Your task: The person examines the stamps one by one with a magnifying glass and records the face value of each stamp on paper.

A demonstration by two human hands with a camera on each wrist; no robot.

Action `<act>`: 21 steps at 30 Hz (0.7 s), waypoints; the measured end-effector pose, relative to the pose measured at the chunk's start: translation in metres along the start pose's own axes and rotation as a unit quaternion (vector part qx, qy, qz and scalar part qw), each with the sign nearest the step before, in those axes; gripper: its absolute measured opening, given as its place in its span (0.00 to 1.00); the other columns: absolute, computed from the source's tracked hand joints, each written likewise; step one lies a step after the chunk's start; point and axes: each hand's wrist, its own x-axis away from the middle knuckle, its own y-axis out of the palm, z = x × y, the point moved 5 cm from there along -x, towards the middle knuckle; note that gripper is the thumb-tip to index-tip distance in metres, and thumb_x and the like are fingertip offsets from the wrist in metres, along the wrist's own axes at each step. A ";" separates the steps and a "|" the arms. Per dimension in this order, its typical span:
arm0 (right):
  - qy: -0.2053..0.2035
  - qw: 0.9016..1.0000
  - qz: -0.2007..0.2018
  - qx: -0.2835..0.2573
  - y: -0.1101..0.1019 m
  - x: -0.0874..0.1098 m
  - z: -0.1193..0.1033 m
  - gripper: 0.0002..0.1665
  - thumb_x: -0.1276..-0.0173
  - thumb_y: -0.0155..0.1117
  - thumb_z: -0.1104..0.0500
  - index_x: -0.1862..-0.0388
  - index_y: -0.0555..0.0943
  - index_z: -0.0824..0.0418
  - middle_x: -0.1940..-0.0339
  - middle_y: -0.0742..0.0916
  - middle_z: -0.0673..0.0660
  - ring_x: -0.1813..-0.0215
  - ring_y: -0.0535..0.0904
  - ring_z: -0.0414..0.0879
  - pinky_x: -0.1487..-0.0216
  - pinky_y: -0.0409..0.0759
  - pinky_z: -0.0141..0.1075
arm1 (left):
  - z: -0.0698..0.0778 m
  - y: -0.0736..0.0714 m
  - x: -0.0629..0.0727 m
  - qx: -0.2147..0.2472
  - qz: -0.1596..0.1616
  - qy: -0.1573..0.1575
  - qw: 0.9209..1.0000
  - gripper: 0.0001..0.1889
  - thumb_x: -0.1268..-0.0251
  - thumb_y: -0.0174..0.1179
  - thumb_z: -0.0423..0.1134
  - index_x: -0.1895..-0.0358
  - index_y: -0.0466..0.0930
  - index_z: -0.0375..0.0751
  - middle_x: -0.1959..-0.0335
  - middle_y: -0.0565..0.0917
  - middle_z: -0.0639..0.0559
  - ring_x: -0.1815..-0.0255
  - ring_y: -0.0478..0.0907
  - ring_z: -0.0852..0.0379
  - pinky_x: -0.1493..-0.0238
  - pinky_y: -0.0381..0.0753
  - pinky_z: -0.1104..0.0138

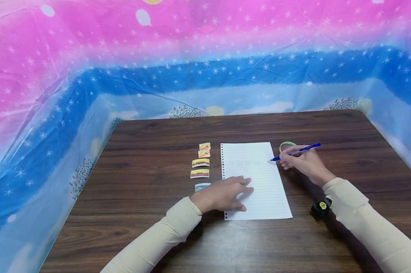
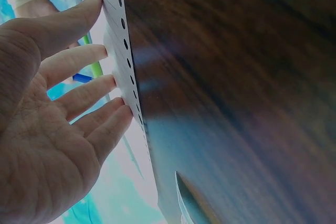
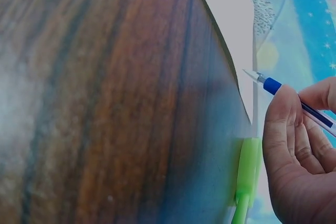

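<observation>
A lined sheet of paper (image 1: 256,201) with punched holes down its left edge lies on the table, a row of faint writing across its upper part. My left hand (image 1: 224,192) rests on the sheet's lower left with fingers spread; in the left wrist view the fingertips (image 2: 107,80) touch the paper by the holes. Between thumb and fingers my right hand (image 1: 305,161) pinches a blue pen (image 1: 295,151), its tip at the right end of the written row. The right wrist view shows the pen (image 3: 273,85) tip by the sheet's edge (image 3: 231,19).
Left of the sheet, several small colourful cards stand in a column, among them a yellow and red card (image 1: 200,173) and a bluish card (image 1: 202,187) partly behind the left hand. A green object (image 3: 248,169), ring-like from above, lies beside the right hand. Patterned cloth (image 1: 191,76) surrounds the brown table (image 1: 150,151).
</observation>
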 end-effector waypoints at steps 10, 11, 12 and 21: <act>0.000 0.999 -0.029 0.017 0.005 0.002 -0.004 0.24 0.28 0.68 0.57 0.48 0.80 0.78 0.56 0.87 0.74 0.63 0.88 0.50 0.59 0.87 0.40 | -0.001 0.000 0.002 0.002 0.000 -0.005 1.000 0.32 0.33 0.69 0.48 0.28 0.74 0.46 0.23 0.65 0.48 0.21 0.58 0.51 0.25 0.60 0.62; 0.001 0.999 -0.031 0.017 0.005 0.002 -0.004 0.24 0.28 0.68 0.57 0.48 0.80 0.79 0.56 0.87 0.74 0.62 0.88 0.50 0.59 0.87 0.40 | -0.002 0.000 0.001 0.003 0.001 -0.005 1.000 0.32 0.33 0.69 0.48 0.28 0.74 0.46 0.23 0.65 0.48 0.21 0.58 0.51 0.25 0.60 0.62; 0.002 0.999 -0.029 0.015 0.005 0.002 -0.005 0.24 0.28 0.68 0.57 0.48 0.80 0.79 0.56 0.87 0.74 0.63 0.88 0.50 0.59 0.87 0.40 | -0.002 0.000 0.001 0.004 0.000 -0.006 1.000 0.32 0.33 0.69 0.48 0.28 0.74 0.46 0.23 0.65 0.48 0.21 0.58 0.51 0.25 0.60 0.62; 0.001 1.000 -0.015 0.006 -0.005 0.003 -0.004 0.21 0.28 0.68 0.59 0.50 0.80 0.78 0.60 0.88 0.72 0.63 0.88 0.51 0.61 0.87 0.40 | 0.000 0.001 0.000 0.002 -0.001 -0.003 1.000 0.32 0.33 0.68 0.48 0.28 0.73 0.46 0.22 0.64 0.48 0.20 0.57 0.51 0.25 0.61 0.61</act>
